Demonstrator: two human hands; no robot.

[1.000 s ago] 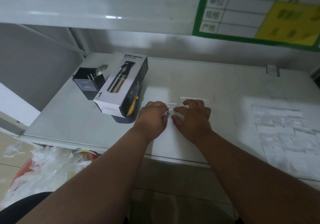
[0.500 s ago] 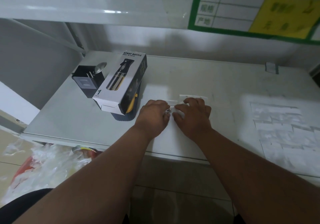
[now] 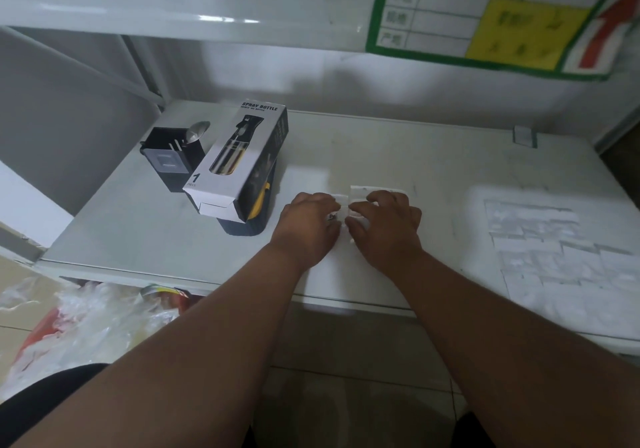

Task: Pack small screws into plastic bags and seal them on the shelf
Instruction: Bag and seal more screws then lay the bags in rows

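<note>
On the smooth pale shelf (image 3: 398,156) we press both hands down on a thin, clear, rectangular bag (image 3: 358,194). Left hand (image 3: 308,225) and right hand (image 3: 384,225) sit knuckles up, fingertips nearly touching, pinching the film narrowly. A small metallic glint, likely screws (image 3: 331,218), shows under the left fingers. A glossy cardboard box (image 3: 239,160) leans left of them, beside a black square holder (image 3: 173,158).

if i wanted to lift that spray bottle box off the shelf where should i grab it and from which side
Grip the spray bottle box across its two long side walls near the middle, coming down from above. It lies tilted, its near end propped on a dark object, so the broad printed face points up. The black holder crowds its left side, so approaching from above or the right looks easier.
</note>
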